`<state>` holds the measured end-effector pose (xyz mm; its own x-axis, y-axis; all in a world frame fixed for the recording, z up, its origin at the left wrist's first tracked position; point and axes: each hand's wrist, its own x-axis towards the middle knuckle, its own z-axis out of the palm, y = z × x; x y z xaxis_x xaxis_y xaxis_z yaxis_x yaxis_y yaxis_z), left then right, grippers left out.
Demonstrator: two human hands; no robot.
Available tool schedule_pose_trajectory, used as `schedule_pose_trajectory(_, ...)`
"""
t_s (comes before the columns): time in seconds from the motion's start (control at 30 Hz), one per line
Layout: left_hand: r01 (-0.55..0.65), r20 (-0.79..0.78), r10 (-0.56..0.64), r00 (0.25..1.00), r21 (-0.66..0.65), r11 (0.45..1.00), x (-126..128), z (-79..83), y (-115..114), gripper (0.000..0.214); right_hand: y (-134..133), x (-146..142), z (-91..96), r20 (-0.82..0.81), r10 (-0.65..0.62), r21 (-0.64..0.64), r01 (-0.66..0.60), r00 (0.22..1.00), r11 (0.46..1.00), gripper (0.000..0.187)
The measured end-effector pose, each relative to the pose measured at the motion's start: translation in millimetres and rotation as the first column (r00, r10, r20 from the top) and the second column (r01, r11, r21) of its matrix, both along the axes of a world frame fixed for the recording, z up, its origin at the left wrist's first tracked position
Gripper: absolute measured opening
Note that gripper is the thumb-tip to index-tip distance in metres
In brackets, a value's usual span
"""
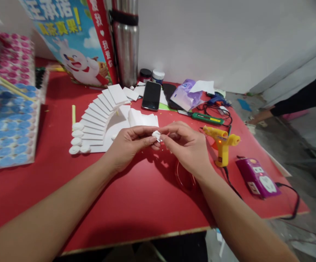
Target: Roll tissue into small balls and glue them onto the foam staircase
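Smooth red bench (136,203): our yellow plastic glue gun (223,148) lies near its right edge, seemingly for reach.
Hands: left hand (127,147) and right hand (190,147) pinch a crumpled white scrap (156,136), probably for control.
Scrap: between them, well inside the front edge.

Red table's (136,207) pretty crowded tbh. A yellow glue gun (223,149) and purple box (256,177) are parked right, white fanned-out panels (94,118) are laid further left
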<state>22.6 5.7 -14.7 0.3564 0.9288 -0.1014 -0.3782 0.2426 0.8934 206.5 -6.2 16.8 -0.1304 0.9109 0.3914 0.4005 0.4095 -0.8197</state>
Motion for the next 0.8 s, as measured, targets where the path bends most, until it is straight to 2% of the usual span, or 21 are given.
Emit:
schedule_pose_trajectory(0.1,0.001,-0.039,0.001,0.999,0.034,0.999,0,-0.9,-1,0.033,1,0,-4.3,0.111,-0.038,0.086,0.029,0.993,0.996,0.004)
schedule_pose_trajectory(0.17,-0.006,-0.068,0.01,0.998,0.063,0.998,0,-0.8,-1,0.032,1,0,-7.3,0.132,-0.045,0.087,0.034,0.99,0.996,0.002)
schedule_pose_trajectory(0.43,-0.025,-0.151,0.026,0.988,0.007,1.0,2,3.8,-3,0.042,2,-1,-11.6,0.059,-0.016,-0.102,0.022,0.998,0.995,0.006)
schedule_pose_trajectory(0.63,0.033,-0.177,-0.03,0.984,0.011,0.999,1,4.8,-2,0.04,1,1,-7.2,0.209,-0.05,0.102,0.029,0.977,0.994,0.008)
schedule_pose_trajectory(0.73,0.065,-0.145,-0.065,0.987,-0.006,0.998,1,6.1,0,0.037,0,0,-8.6,0.24,-0.065,0.113,0.039,0.969,0.993,0.009)
schedule_pose_trajectory(0.8,0.069,-0.113,-0.073,0.991,-0.038,0.997,1,7.8,0,0.034,0,-1,-11.3,0.219,-0.067,0.073,0.052,0.973,0.996,0.01)
